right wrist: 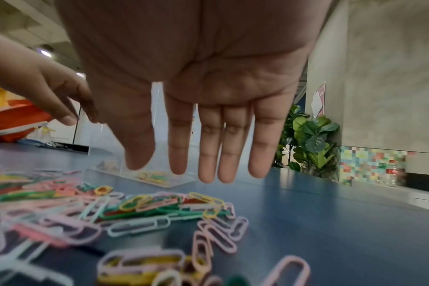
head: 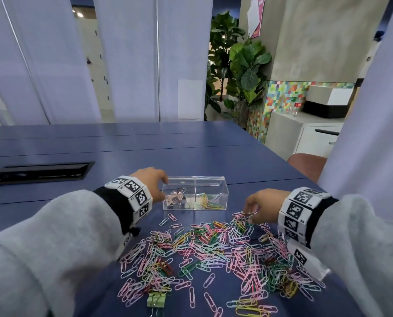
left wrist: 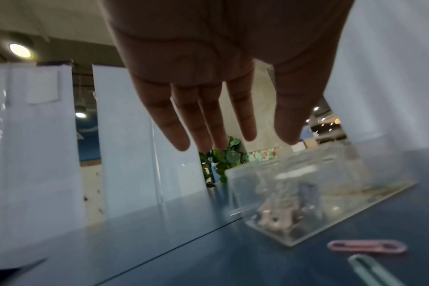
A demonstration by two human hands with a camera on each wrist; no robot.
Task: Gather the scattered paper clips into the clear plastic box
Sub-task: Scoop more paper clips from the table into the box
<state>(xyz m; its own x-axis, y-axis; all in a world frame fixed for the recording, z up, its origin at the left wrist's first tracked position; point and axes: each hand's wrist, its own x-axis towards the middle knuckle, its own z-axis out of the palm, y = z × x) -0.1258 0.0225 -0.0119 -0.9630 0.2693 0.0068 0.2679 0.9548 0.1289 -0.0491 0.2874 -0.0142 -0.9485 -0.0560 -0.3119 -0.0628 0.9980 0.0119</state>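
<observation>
Left hand (head: 151, 180) beside clear plastic box (head: 195, 193), grip apart, likely steadying; right hand (head: 262, 205), grip apart, over scattered paper clips (head: 213, 252) on bench (head: 191, 154), seemingly for scooping.

No text, label or number is legible anywhere.

Right hand (right wrist: 196, 77) fills upper centre, palm toward camera, fingers (right wrist: 262, 151) straight, holding nothing. Coloured plastic-coated paper clips (right wrist: 140, 209) scattered lower left on dark blue tabletop (right wrist: 331, 232). Clear plastic box (right wrist: 159, 178) mid-frame behind fingers. Left hand (right wrist: 49, 92) upper left.
</observation>
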